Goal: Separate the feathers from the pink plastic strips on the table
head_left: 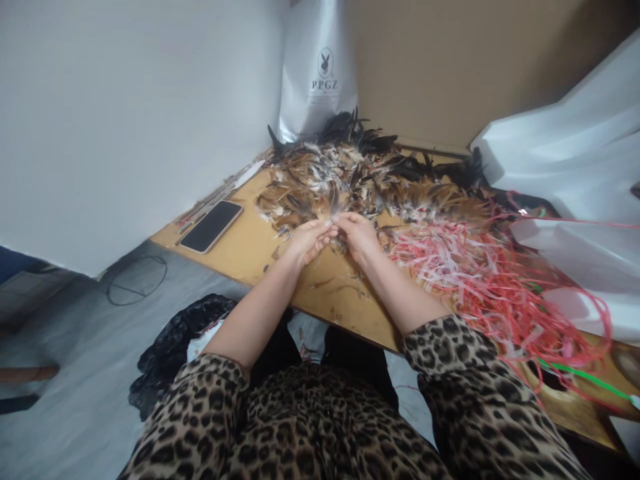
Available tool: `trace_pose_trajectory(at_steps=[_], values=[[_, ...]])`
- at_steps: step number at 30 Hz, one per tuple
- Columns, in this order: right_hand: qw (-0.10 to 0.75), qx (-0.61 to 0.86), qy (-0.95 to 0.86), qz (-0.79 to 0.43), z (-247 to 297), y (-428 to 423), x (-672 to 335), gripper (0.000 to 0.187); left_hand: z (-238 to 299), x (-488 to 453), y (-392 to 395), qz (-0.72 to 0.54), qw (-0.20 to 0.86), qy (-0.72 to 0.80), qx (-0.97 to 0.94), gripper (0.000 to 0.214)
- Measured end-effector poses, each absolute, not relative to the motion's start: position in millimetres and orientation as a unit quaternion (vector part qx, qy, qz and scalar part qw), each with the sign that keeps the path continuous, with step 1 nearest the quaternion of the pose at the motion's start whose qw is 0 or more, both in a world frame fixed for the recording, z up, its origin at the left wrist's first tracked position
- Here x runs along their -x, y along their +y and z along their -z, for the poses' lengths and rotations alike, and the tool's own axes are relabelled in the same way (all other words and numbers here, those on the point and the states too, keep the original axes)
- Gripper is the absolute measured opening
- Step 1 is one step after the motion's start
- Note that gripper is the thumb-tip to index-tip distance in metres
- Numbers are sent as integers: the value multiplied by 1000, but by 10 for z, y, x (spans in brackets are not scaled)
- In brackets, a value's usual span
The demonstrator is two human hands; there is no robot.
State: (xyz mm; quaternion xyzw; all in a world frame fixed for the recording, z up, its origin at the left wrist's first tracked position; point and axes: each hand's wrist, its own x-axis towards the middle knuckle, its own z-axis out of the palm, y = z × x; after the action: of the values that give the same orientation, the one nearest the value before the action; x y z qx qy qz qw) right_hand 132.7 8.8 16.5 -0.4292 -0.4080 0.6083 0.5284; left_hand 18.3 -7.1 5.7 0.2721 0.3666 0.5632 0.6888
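Note:
My left hand and my right hand meet above the near side of the table, fingertips pinched together. A small tuft of brown feathers rises from between the fingertips, blending into what lies behind it. Its lower ends are hidden by my fingers. Just beyond my hands spreads a heap of brown, white and black feathers. Beside my right forearm lies a tangled pile of pink, red and white plastic ribbon strips.
A phone rests on the wooden table at the left. A white bag with printed lettering stands at the back. White plastic sheeting rises at the right. On the floor are a black plastic bag and a cable.

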Motion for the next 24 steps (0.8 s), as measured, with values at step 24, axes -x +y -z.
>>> trace_pose_trajectory(at_steps=[24], values=[[493, 427, -494, -575, -220, 129, -1479, 24, -77, -200, -132, -532, 599, 439, -407, 15]])
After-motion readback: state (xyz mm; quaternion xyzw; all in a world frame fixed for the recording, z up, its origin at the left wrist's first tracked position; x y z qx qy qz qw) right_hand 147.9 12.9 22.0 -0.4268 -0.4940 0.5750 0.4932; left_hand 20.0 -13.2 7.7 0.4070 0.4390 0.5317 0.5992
